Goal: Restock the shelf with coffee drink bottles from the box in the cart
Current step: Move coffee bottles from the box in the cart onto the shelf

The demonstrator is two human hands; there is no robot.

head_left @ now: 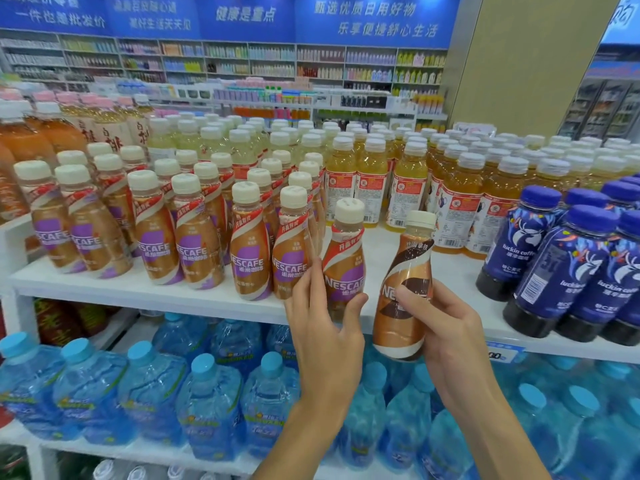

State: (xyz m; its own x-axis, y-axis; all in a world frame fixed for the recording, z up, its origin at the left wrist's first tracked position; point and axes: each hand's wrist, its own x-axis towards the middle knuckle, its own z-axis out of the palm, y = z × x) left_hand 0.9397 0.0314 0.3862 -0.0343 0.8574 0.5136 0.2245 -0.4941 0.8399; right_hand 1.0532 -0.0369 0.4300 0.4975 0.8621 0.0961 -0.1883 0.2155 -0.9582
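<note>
Shop shelves full of drinks fill the view, with blue signs high up at 12 o'clock. One white shelf (138, 289) runs across the middle. Rows of purple-label coffee bottles (197, 237) with cream caps stand on it at 9 o'clock. Yellow juice bottles (372, 181) stand behind, near 1 o'clock. Dark blue coffee bottles (554, 268) stand at 3 o'clock. Big blue water bottles (207, 410) sit on the shelf below, from 7 to 5 o'clock.

The left hand (325, 327) is wrapped around one purple-label bottle (344, 261). Its thumb is on the front and its fingers are behind. This bottle is at the front edge of the shelf, just beside the last bottle in the row. I cannot tell if its bottom touches the shelf.

The right hand (446, 327) grips a brown-label bottle (405, 289). It is tilted a little and held up in front of the shelf edge, just right of the other one. Bare shelf shows between it and the blue bottles.
</note>
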